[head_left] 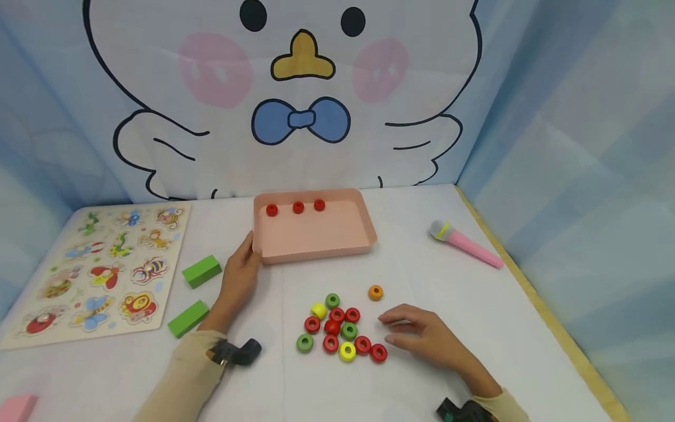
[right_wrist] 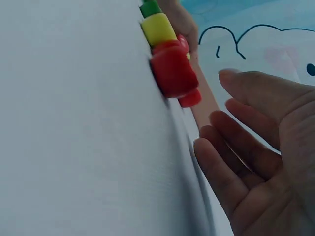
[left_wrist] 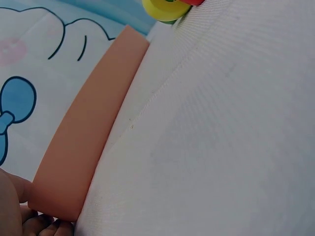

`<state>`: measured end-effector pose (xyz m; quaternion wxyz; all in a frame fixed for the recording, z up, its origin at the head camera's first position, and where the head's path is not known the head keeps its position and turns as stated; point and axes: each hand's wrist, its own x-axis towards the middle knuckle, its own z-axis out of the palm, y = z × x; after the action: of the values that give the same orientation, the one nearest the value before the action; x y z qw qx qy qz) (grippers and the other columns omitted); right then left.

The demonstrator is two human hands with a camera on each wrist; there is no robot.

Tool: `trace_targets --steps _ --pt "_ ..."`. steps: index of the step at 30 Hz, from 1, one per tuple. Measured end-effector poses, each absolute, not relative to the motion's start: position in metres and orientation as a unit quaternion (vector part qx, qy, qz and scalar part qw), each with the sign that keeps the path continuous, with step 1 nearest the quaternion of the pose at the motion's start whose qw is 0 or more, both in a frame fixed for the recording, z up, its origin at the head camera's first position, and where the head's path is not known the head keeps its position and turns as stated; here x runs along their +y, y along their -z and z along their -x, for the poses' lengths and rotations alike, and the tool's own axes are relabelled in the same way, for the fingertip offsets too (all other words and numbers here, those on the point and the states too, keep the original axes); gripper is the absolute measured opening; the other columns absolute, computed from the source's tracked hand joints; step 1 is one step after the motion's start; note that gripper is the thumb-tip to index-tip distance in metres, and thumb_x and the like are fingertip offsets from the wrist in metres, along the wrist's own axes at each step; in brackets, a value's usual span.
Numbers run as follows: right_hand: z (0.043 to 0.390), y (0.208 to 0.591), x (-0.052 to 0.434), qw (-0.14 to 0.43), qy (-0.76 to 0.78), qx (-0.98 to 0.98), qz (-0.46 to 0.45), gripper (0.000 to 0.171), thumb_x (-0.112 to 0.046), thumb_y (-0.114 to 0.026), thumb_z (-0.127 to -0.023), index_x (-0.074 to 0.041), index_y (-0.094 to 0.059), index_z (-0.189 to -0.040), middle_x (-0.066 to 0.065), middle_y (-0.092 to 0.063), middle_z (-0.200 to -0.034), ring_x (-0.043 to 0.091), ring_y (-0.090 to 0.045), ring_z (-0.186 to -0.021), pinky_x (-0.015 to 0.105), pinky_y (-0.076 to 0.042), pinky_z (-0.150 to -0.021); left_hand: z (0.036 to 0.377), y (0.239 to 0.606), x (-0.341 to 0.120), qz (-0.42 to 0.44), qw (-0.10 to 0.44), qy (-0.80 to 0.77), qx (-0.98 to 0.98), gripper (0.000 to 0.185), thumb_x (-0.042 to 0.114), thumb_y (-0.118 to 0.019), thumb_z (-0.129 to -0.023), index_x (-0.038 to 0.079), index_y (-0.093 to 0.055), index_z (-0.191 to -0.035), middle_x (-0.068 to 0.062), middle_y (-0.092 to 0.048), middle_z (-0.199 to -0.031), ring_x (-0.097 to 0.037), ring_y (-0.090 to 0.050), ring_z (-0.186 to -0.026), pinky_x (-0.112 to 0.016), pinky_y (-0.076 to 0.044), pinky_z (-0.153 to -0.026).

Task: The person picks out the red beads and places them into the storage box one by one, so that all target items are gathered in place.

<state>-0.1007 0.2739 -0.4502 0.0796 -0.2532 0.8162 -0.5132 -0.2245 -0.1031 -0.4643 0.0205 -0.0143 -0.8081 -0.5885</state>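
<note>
Left hand (head_left: pixel 239 278) grips the pink tray (head_left: pixel 316 234) by its near left corner. Right hand (head_left: pixel 429 339), fingers relaxed and parted, is just beside the loose beads (head_left: pixel 332 327). Three red beads (head_left: pixel 298 207) sit inside the tray, toward its far side.

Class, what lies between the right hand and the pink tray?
The head view shows an orange bead between the right hand and the pink tray.

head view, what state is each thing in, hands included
Left hand: gripping the pink tray
Right hand: empty, fingers relaxed
Pink tray: open side up
Tray's red beads: three in a row
Bead cluster: loose
Orange bead: apart from the cluster
Green blocks: lying flat, apart
Microphone: lying down
Puzzle board: flat, picture side up
Pink block: partly out of view
</note>
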Motion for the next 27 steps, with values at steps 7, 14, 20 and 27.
trace_targets --steps 7,14,20,27 --pt "0.092 0.455 0.272 0.077 0.484 0.813 0.316 0.029 -0.020 -0.074 -0.089 -0.014 -0.071 -0.116 -0.002 -0.068 -0.111 0.016 -0.064 -0.102 0.028 -0.053 -0.089 0.225 0.461 -0.103 0.005 0.018 0.587 -0.809 0.057 0.021 -0.039 -0.105 0.011 -0.020 -0.157 -0.003 -0.023 -0.160 -0.017 -0.019 -0.146 -0.035 -0.020 -0.118" --pt "0.083 0.442 0.265 0.074 0.496 0.795 0.342 0.026 -0.007 -0.075 -0.086 -0.006 -0.072 -0.112 0.004 -0.069 -0.107 0.017 -0.064 -0.099 0.031 -0.054 -0.087 0.221 0.461 -0.103 0.012 0.020 0.573 -0.819 0.056 0.019 -0.039 -0.105 0.010 -0.020 -0.157 -0.004 -0.023 -0.160 -0.019 -0.019 -0.146 -0.036 -0.020 -0.118" --pt "0.088 0.459 0.270 0.066 0.485 0.798 0.353 0.027 -0.012 -0.076 -0.087 -0.011 -0.072 -0.113 0.000 -0.069 -0.108 0.016 -0.064 -0.100 0.030 -0.054 -0.087 0.220 0.462 -0.105 0.009 0.018 0.573 -0.820 0.056 0.019 -0.039 -0.104 0.010 -0.020 -0.157 -0.004 -0.024 -0.160 -0.019 -0.020 -0.146 -0.036 -0.021 -0.118" --pt "0.087 0.459 0.272 0.062 0.487 0.803 0.336 0.026 -0.017 -0.074 -0.089 -0.013 -0.072 -0.114 -0.002 -0.069 -0.109 0.015 -0.064 -0.100 0.030 -0.054 -0.086 0.221 0.461 -0.102 0.011 0.016 0.584 -0.812 0.056 0.018 -0.040 -0.105 0.009 -0.020 -0.157 -0.004 -0.022 -0.160 -0.018 -0.020 -0.145 -0.034 -0.022 -0.117"
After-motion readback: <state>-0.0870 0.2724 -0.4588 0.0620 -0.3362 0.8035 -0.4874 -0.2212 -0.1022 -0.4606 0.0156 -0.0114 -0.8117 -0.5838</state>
